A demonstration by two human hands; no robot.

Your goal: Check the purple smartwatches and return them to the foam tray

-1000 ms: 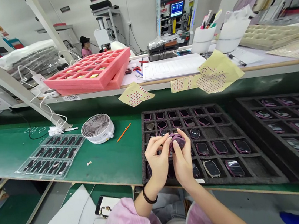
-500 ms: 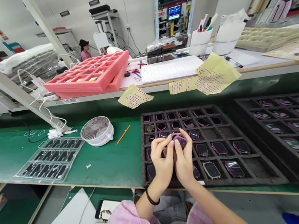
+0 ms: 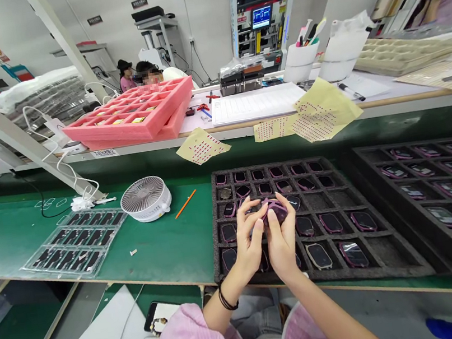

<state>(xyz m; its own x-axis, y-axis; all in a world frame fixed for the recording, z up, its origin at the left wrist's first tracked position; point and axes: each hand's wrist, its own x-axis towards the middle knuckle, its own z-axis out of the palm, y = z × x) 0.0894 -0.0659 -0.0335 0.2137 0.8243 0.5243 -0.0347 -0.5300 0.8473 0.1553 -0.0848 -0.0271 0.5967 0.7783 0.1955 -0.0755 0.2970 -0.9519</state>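
Note:
A purple watch case [image 3: 275, 211] is held up over the black foam tray [image 3: 375, 219]. My right hand [image 3: 282, 240] wraps round it, with the thumb on its near face and the fingers behind. From the left, my left hand [image 3: 250, 245] reaches in, its fingers bent and the fingertips against the case's left edge. Whatever lies between the left fingers is hidden. Beneath and around both hands, several dark-screened watches with purple frames sit in the tray's compartments, among them a watch [image 3: 353, 254] at the front right and a lighter-framed one [image 3: 319, 256].
A second foam tray [image 3: 420, 231] of watches adjoins on the right. Leftward on the green bench lie an orange stick [image 3: 186, 204], a white fan [image 3: 146, 199] and a clear tray of black parts [image 3: 76, 244]. Pink foam trays [image 3: 118, 130] and yellow sheets [image 3: 325, 112] occupy the shelf edge.
My hands have shifted slightly right with the watch case, and the left fingers have moved over its left edge. Another person's head has appeared behind the pink trays.

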